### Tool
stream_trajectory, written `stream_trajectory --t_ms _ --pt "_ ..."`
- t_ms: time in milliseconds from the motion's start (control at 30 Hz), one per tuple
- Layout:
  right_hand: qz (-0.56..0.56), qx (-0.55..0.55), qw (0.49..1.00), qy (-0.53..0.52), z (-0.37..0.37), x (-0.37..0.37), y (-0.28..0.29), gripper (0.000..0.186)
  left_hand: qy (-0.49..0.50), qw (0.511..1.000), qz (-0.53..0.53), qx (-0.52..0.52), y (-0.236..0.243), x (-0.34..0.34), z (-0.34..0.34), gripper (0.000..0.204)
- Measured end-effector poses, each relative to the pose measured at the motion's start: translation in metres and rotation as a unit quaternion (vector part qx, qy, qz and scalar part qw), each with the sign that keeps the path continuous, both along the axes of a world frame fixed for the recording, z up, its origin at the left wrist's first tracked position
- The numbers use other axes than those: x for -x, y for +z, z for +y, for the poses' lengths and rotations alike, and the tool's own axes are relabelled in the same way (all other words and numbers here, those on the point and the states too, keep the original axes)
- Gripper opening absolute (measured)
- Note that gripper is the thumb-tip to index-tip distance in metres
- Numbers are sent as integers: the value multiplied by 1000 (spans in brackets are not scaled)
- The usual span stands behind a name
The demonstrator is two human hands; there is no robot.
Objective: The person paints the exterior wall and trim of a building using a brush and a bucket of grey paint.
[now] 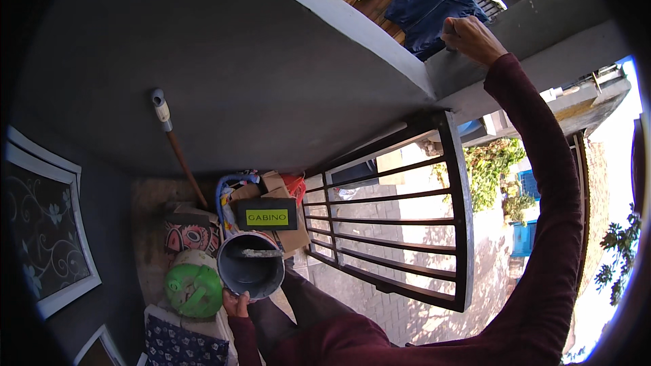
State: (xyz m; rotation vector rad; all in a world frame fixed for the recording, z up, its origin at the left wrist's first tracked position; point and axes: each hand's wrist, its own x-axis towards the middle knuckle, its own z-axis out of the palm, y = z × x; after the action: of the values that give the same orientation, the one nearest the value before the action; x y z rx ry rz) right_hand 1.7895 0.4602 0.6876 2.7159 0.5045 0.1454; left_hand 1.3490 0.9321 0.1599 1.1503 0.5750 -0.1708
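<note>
We grip the bucket (pixel 249 278) by its near edge in our left hand (pixel 236 304); our right hand (pixel 471 38) is curled, contents unclear, before the ledge (pixel 549 13). A green lid (pixel 193 290) sits beside the bucket.

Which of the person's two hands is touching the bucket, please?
The left hand, at the lower rim of the grey bucket; the right hand is raised well away from it, near the dark blue garment.

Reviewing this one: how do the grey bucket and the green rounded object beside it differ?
The grey bucket shows its open, hollow inside; the green rounded object shows a closed surface with a raised part.
The bucket is dull grey inside, the green object bright.
The left hand holds the bucket; neither hand holds the green object.
Both look roundish.
</note>
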Motion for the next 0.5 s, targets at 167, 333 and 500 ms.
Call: stream_trajectory --t_ms 167,333,500 --pt "-64 -114 979 -156 -3 -1 -20 37 -55 997 24 -56 -5 2 14 43" --pt "-202 71 972 -93 -18 13 10 30 -44 998 21 -32 18 -11 9 40" --pt "-173 220 958 69 18 26 1 20 -23 999 15 -36 9 -8 9 40"
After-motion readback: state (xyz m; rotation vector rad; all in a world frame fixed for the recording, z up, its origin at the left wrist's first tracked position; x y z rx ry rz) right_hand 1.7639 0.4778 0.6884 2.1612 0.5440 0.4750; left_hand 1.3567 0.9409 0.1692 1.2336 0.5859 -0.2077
